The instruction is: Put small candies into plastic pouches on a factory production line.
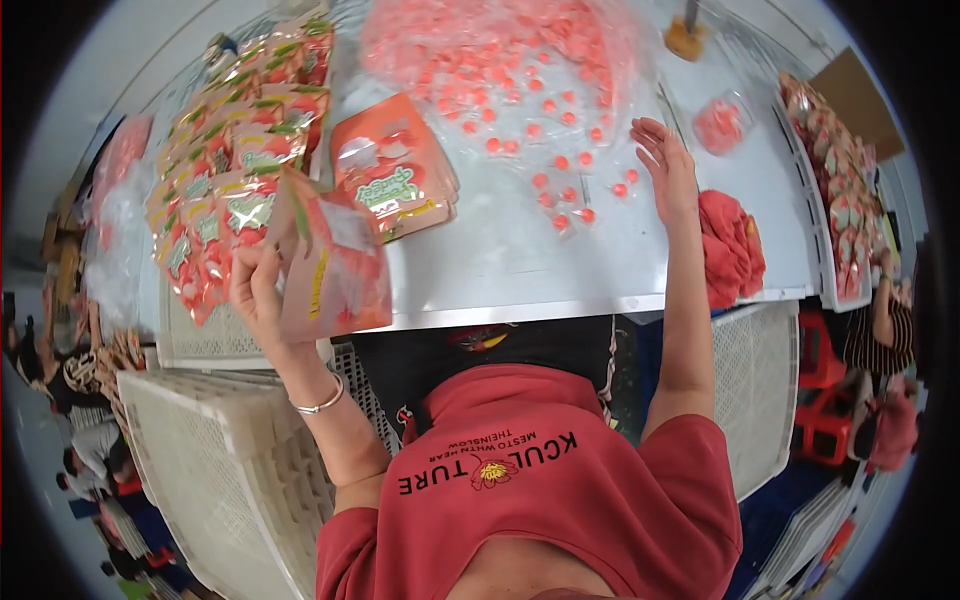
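Observation:
My left hand [258, 290] is closed on the edge of a pink-and-clear pouch [335, 270], held upright in front of the table's near edge. Beside it on the table lies a small stack of flat pink pouches [385, 165]. My right hand [665, 165] hovers over the table with its fingers stretched out and nothing in them. To its left are scattered round pink pieces in clear wrappers [565, 190]. Farther back, a large heap of the same pieces [500, 45] lies in and under clear plastic film.
Rows of plump pouches [215, 190] cover the table's left side. A red cloth [730, 250] and a clear tub [722, 122] sit on the right. Pouches fill a white crate [840, 200] at far right. Stacked crates [215, 470] stand low at my left. Other people are at both sides.

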